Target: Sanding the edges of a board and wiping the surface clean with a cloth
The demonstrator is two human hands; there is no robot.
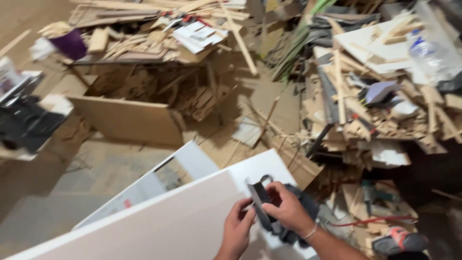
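Note:
Both my hands meet low in the head view over a white board (159, 226). My right hand (288, 209) grips a dark power tool (281, 224) with a grey metal plate standing up at its front. My left hand (237, 230) touches the tool's front edge from the left, fingers curled against it. Whether the left hand truly grips the tool is hard to see. A thin bracelet sits on my right wrist.
A second white panel (192, 163) lies beyond the board. Heaps of wood offcuts (365, 110) pile up at the right and on a table (144, 38) at the back. A brown board (127, 120) leans under that table. A red cable (370, 222) runs lower right.

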